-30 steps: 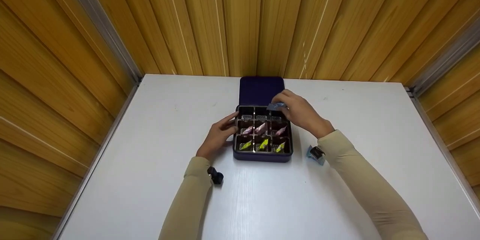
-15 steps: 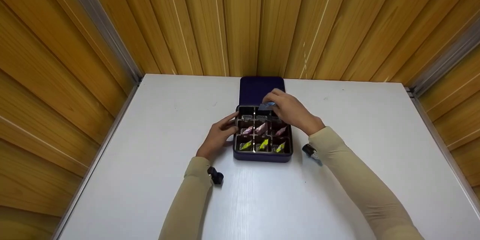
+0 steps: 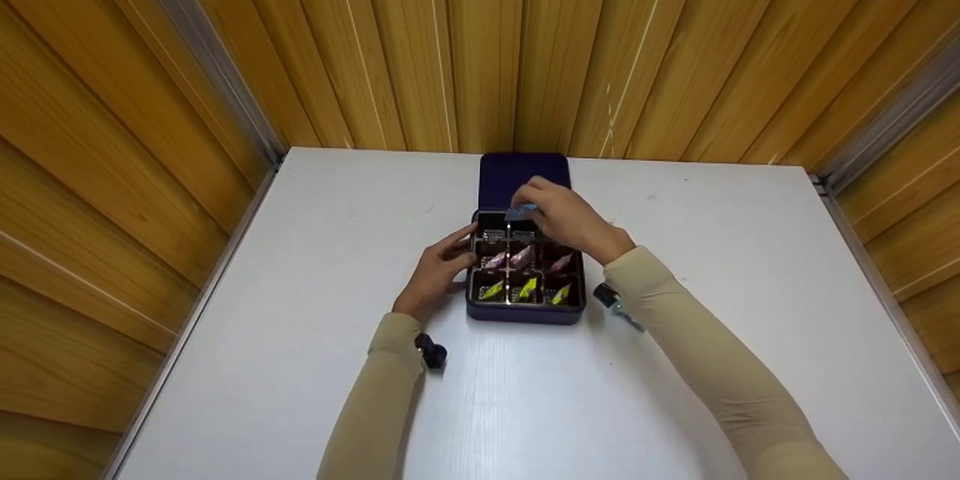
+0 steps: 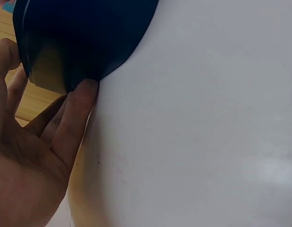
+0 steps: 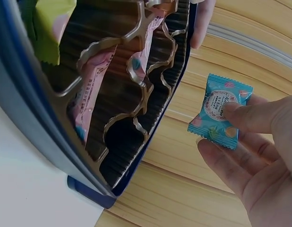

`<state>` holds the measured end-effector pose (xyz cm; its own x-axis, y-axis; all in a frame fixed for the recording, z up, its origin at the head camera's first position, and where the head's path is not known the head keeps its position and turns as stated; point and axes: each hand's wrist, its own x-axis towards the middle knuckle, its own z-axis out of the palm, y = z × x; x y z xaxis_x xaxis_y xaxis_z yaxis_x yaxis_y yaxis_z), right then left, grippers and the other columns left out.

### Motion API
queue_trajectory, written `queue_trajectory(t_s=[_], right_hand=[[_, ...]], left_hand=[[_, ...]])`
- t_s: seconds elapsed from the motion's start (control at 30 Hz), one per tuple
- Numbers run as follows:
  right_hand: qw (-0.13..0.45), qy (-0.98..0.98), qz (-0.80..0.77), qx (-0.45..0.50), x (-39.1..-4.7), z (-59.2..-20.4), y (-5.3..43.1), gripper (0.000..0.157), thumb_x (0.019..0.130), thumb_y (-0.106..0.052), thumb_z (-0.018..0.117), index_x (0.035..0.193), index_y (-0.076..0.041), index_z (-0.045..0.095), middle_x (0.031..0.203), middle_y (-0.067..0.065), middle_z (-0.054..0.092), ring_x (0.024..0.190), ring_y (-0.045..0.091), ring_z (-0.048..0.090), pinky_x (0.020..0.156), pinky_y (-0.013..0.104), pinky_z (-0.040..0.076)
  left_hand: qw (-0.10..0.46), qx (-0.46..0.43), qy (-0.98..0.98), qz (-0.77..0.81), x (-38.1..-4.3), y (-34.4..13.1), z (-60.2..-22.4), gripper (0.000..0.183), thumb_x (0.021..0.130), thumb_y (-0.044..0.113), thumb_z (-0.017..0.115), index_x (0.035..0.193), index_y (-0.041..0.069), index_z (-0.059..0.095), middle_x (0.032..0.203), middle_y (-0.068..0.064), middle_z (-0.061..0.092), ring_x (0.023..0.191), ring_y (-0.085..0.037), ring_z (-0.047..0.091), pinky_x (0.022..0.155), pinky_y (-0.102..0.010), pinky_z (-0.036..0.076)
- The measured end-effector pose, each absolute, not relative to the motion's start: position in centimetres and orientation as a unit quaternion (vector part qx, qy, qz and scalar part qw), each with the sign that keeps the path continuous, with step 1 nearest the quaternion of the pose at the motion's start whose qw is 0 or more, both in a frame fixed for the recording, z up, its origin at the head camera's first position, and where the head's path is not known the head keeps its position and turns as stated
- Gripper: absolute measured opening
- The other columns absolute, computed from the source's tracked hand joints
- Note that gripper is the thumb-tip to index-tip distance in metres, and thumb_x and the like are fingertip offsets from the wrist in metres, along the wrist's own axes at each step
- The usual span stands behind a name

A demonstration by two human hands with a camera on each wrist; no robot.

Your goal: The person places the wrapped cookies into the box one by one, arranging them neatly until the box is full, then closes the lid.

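A dark blue tin (image 3: 525, 315) with a brown divided tray stands on the table, its lid (image 3: 517, 176) folded back. Yellow-green wrapped candies (image 3: 527, 290) sit in the front row of compartments, pink ones (image 3: 523, 258) in the middle row. Bare tray bottom shows in the back row's left and middle compartments; my right hand covers the right one. That right hand (image 3: 566, 217) pinches a blue wrapped candy (image 5: 221, 111) between thumb and fingers, above the back row. My left hand (image 3: 435, 274) rests extended fingers (image 4: 80, 111) against the tin's left side.
Another blue wrapped packet (image 3: 630, 319) lies on the white table (image 3: 337, 255) right of the tin, partly hidden by the right wrist's camera (image 3: 606, 294). Wood-patterned panels (image 3: 480, 45) rise behind the table's far edge and along both sides.
My right hand has moved left over the tin's back row, carrying the blue candy from the right compartment toward the left one. The left hand and tin have stayed in place.
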<state>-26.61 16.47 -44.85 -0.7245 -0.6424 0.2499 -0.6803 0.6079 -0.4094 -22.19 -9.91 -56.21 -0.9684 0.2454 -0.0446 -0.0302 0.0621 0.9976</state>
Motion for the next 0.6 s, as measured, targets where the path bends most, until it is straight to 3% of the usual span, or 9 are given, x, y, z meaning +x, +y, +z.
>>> queue_trajectory(t_s=[0.13,0.6], right_hand=[[0.025,-0.897,0.243,0.369,-26.8,-44.8,16.0,0.019,0.104,0.000,0.066,0.120,-0.008,0.072,0.119,0.009,0.065,0.111,0.028,0.067,0.099,0.045,0.056],[-0.006,-0.891,0.228,0.393,-27.6,-45.1,14.6,0.022,0.102,0.002,0.068,0.122,-0.006,0.073,0.119,0.010,0.066,0.111,0.029,0.068,0.096,0.043,0.057]], left_hand=[[0.107,0.071,0.719,0.683,-22.1,-9.9,-56.2,0.059,0.102,0.013,0.066,0.159,0.027,0.054,0.148,-0.015,0.061,0.127,-0.032,0.064,0.089,-0.052,0.061],[0.085,0.088,0.733,0.669,-22.2,-9.8,-56.2,0.058,0.102,0.011,0.066,0.158,0.020,0.055,0.144,-0.018,0.064,0.126,-0.032,0.065,0.097,-0.049,0.057]])
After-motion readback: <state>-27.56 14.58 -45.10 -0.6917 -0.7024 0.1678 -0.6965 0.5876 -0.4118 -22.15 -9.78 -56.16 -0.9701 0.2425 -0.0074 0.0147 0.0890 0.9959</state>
